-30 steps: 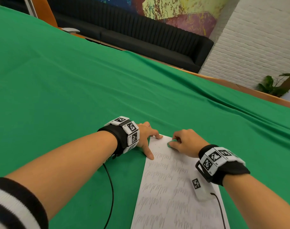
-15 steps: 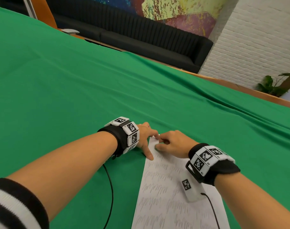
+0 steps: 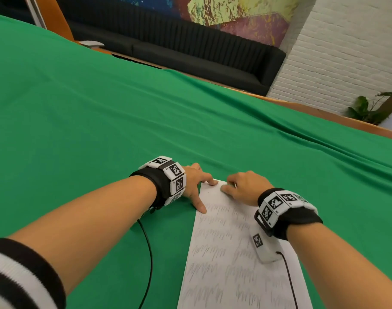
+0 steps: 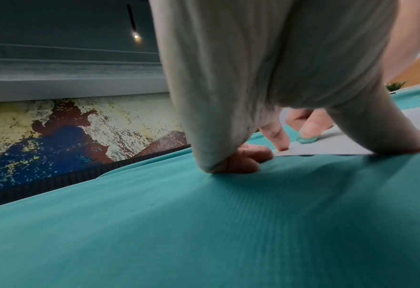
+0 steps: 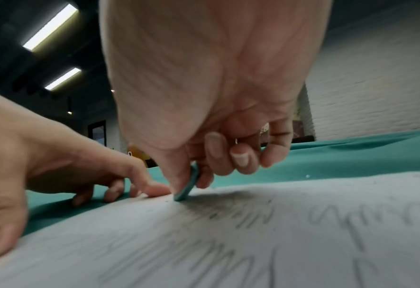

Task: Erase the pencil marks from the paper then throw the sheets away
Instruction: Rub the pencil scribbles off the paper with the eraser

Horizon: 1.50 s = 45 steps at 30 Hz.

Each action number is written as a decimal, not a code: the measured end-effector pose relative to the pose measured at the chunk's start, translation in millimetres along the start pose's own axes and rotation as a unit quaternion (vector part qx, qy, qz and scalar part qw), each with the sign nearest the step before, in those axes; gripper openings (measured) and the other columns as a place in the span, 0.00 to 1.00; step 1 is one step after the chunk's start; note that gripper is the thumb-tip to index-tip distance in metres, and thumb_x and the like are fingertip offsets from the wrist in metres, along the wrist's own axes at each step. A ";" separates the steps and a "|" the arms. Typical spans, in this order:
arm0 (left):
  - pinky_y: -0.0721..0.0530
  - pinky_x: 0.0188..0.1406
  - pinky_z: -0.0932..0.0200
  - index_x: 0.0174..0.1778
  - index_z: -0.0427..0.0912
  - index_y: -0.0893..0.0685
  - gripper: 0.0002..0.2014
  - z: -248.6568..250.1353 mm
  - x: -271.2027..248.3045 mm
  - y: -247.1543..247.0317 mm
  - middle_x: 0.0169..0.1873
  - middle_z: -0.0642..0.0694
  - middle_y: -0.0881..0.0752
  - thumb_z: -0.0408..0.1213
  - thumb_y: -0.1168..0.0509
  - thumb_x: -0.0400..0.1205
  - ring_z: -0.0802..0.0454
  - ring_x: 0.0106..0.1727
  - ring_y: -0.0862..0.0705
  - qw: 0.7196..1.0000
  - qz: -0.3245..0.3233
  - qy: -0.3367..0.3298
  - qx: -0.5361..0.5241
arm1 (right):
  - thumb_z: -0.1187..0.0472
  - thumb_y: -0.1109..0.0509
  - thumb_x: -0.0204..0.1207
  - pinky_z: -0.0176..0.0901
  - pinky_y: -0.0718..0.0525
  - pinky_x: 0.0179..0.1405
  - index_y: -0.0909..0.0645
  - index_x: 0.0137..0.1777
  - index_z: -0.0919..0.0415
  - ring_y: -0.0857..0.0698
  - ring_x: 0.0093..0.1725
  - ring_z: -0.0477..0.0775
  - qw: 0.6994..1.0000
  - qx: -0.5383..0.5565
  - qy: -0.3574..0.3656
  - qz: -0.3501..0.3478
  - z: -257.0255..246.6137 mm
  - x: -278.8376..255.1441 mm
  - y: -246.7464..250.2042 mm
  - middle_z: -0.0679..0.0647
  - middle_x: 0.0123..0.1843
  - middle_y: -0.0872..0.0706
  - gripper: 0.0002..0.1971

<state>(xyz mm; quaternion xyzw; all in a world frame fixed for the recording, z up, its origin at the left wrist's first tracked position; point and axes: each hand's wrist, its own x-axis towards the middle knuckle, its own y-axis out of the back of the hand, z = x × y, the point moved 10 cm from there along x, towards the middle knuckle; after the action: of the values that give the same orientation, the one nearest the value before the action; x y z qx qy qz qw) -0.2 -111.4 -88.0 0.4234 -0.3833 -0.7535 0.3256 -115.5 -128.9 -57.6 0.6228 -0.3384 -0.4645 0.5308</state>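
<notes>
A white sheet of paper point(image 3: 230, 253) covered in rows of grey pencil scribbles lies on the green cloth. My left hand point(image 3: 197, 186) rests spread at the sheet's far left corner, thumb and index finger pressing on the paper's edge point(image 4: 327, 150). My right hand point(image 3: 244, 188) pinches a small teal eraser point(image 5: 186, 187) between thumb and fingers and presses its edge on the paper near the top, close to my left index finger. The eraser point(image 4: 307, 139) also shows in the left wrist view. The sheet's top strip looks free of marks.
The green cloth point(image 3: 101, 119) covers a wide table with a wooden edge point(image 3: 346, 121) at the far right. Black cables point(image 3: 149, 264) trail from both wrists, one across the paper. A black sofa point(image 3: 190, 52), white brick wall and a plant point(image 3: 364, 110) stand beyond.
My right hand with the eraser slid left across the top of the sheet toward my left index finger, then back slightly right. The left hand stayed pressing the corner.
</notes>
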 end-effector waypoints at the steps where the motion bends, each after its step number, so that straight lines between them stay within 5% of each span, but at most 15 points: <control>1: 0.28 0.71 0.47 0.82 0.59 0.36 0.47 0.1 0.3 0.4 0.67 0.44 0.32 0.58 0.21 0.69 0.43 0.71 0.27 1.000 0.000 0.001 0.001 | 0.44 0.39 0.82 0.46 0.27 0.41 0.28 0.33 0.52 0.21 0.45 0.59 1.000 -0.010 -0.008 0.002 3.9 1.9 3.2 0.50 0.37 0.23 0.18; 6: 0.27 0.72 0.45 0.81 0.59 0.35 0.46 0.1 0.1 -0.8 0.67 0.44 0.32 0.58 0.21 0.68 0.43 0.71 0.27 1.000 -0.003 0.001 0.003 | 0.45 0.36 0.82 0.46 0.28 0.35 0.30 0.29 0.53 0.24 0.35 0.54 0.997 0.062 0.044 -0.034 -16.0 -4.6 -11.2 0.48 0.30 0.25 0.20; 11: 0.27 0.71 0.46 0.81 0.59 0.36 0.46 2.9 -0.2 0.5 0.68 0.45 0.33 0.57 0.21 0.69 0.43 0.71 0.27 1.000 -0.009 0.000 0.010 | 0.48 0.38 0.82 0.45 0.28 0.35 0.28 0.31 0.56 0.21 0.42 0.60 1.000 -0.011 -0.018 0.000 14.2 -11.2 4.9 0.51 0.33 0.24 0.19; 14: 0.25 0.70 0.46 0.80 0.59 0.34 0.45 4.0 0.5 1.5 0.68 0.47 0.32 0.56 0.20 0.68 0.43 0.69 0.25 1.000 -0.017 -0.001 0.010 | 0.49 0.36 0.84 0.50 0.20 0.39 0.21 0.37 0.62 0.18 0.41 0.62 0.998 0.064 0.001 0.012 23.1 -17.7 9.0 0.57 0.37 0.15 0.19; 19: 0.23 0.67 0.46 0.72 0.53 0.25 0.39 28.6 3.3 21.0 0.61 0.46 0.29 0.59 0.20 0.66 0.46 0.63 0.25 0.998 0.046 -0.013 0.034 | 0.53 0.31 0.81 0.39 0.23 0.37 0.19 0.45 0.54 0.20 0.30 0.36 0.988 0.150 0.027 0.039 30.5 -33.6 6.7 0.44 0.31 0.15 0.06; 26: 0.23 0.47 0.57 0.59 0.45 0.24 0.31 51.4 18.4 4.7 0.53 0.48 0.22 0.56 0.19 0.68 0.50 0.51 0.23 1.000 0.017 -0.010 0.007 | 0.50 0.30 0.80 0.41 0.28 0.40 0.24 0.46 0.52 0.23 0.39 0.50 0.988 0.145 0.022 0.044 26.9 -30.0 4.5 0.42 0.34 0.22 0.08; 35: 0.21 0.65 0.49 0.80 0.63 0.37 0.46 44.9 16.3 -4.2 0.60 0.47 0.32 0.57 0.21 0.69 0.52 0.58 0.26 0.999 0.015 -0.037 -0.036 | 0.50 0.32 0.80 0.43 0.29 0.42 0.24 0.47 0.54 0.23 0.45 0.54 0.993 0.117 -0.009 0.031 28.8 -18.7 -3.8 0.50 0.42 0.21 0.08; 40: 0.26 0.69 0.53 0.83 0.63 0.38 0.46 44.2 17.8 -7.4 0.61 0.46 0.34 0.57 0.22 0.71 0.50 0.68 0.26 0.999 0.000 -0.040 -0.029 | 0.50 0.33 0.81 0.44 0.28 0.40 0.23 0.47 0.56 0.21 0.45 0.57 0.990 0.133 -0.028 0.030 31.2 -20.6 -5.2 0.52 0.42 0.21 0.09; 45: 0.25 0.66 0.52 0.83 0.62 0.38 0.45 43.2 19.9 -7.3 0.62 0.46 0.34 0.59 0.23 0.71 0.48 0.67 0.26 0.999 -0.001 -0.034 -0.006 | 0.53 0.33 0.81 0.37 0.30 0.31 0.22 0.47 0.58 0.23 0.37 0.50 0.990 0.138 0.020 -0.014 11.8 -26.9 -9.7 0.47 0.35 0.21 0.08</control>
<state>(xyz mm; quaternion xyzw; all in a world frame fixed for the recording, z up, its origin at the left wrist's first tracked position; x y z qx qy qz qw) -48.3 -111.1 -87.0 0.3955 -0.3894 -0.7701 0.3145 -136.4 -106.3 -61.2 0.7040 -0.3799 -0.4080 0.4400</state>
